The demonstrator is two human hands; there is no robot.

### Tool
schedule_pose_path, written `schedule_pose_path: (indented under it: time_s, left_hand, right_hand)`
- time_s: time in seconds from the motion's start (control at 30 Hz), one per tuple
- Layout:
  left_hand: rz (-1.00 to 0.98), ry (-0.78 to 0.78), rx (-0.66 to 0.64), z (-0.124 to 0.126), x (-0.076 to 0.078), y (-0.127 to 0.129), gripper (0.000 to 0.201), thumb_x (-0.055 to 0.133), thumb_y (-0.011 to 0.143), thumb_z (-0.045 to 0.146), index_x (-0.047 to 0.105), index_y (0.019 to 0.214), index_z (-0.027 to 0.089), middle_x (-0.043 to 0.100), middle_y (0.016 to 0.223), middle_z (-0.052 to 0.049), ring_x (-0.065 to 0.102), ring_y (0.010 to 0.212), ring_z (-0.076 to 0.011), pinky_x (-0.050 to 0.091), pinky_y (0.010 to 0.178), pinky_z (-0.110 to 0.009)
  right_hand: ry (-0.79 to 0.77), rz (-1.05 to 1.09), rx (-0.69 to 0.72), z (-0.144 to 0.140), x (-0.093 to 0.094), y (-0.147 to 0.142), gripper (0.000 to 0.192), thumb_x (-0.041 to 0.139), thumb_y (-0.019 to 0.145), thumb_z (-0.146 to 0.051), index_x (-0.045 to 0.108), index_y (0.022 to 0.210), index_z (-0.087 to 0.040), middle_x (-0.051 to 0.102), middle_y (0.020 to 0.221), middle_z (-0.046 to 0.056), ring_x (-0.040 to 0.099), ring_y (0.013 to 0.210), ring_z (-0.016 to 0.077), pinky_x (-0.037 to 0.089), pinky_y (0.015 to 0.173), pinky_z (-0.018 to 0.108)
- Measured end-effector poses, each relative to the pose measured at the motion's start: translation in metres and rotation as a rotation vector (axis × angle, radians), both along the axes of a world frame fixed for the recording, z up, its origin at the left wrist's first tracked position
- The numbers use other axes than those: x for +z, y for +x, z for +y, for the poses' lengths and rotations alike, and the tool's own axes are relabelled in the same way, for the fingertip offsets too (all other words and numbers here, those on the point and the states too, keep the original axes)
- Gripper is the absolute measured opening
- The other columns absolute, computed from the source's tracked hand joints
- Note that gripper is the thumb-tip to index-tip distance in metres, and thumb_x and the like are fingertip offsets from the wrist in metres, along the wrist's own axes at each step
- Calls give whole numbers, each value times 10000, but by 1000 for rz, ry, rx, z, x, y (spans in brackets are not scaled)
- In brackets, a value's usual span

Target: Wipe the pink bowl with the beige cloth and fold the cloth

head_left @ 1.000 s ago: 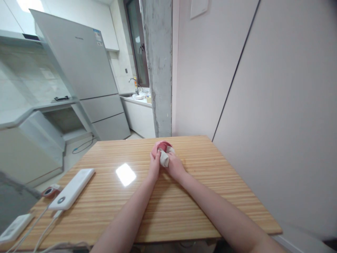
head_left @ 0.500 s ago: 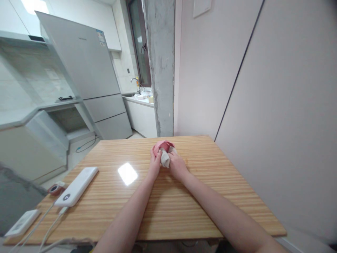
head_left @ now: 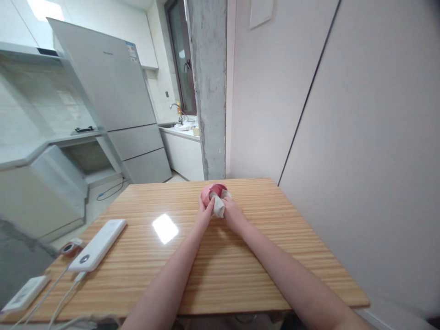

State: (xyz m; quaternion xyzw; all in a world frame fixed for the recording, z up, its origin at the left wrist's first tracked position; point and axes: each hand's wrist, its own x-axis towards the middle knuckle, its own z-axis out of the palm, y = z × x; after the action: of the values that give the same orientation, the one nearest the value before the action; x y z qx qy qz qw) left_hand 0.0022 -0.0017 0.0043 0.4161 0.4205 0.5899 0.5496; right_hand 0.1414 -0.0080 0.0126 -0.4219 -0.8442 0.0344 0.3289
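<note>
While the wooden desk (head_left: 220,275) fills the near half of the view, running up to a grey wall on the right and a concrete pillar at its far edge, the work sits at its far middle, where both forearms can rest flat on the top, probably to steady the hands; on the near left lie a white power bank (head_left: 97,244) and a smaller white device (head_left: 21,294), well apart from the hands and trailing cables off the near edge. At the far middle the left hand (head_left: 205,211) cups a small pink bowl (head_left: 210,191) from its left side, fingers curled round the wall so it seems braced against pushing. Just beside it, the right hand (head_left: 231,213) has its fingers closed on a crumpled pale cloth (head_left: 218,206), pressed at the bowl's rim and near wall, apparently to wipe it. Whether the bowl touches the desk cannot be told
</note>
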Motion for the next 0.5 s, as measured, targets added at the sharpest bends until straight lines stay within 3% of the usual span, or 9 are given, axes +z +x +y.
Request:
schedule_pose_path:
  time_s: [0.13,0.33,0.43,0.5]
  left_hand:
    - [58,49,32,3,-1,-6,675,683,732,427,412,1312,214,573,1271,-112,596,1095,-217,522,851,-298]
    - [159,167,149,9,9,-25,617,687,704,456,519,1216,155,629,1144,-106,585,1078,-211,476,904,-297]
    - [167,132,128,6,11,-21,765,666,717,509,401,1347,165,672,941,-75,644,868,-195,513,764,-298]
    - [106,71,103,3,10,-13,840,653,732,520,287,1416,200,673,941,-70,651,814,-185,519,709,-292]
  right_hand:
    - [15,0,74,-1,1,1,306,543,833,-92,613,1125,-152,649,988,84,538,999,201,463,887,330]
    - [124,-124,145,3,8,6,166,524,886,-147,656,983,-177,627,881,68,531,911,205,474,841,348]
    - [147,-110,125,1,6,3,162,514,890,-144,656,964,-173,621,860,67,526,888,207,472,813,345]
    - [139,-66,79,-1,2,-2,169,513,881,-122,652,968,-162,623,856,74,521,872,208,472,791,339]
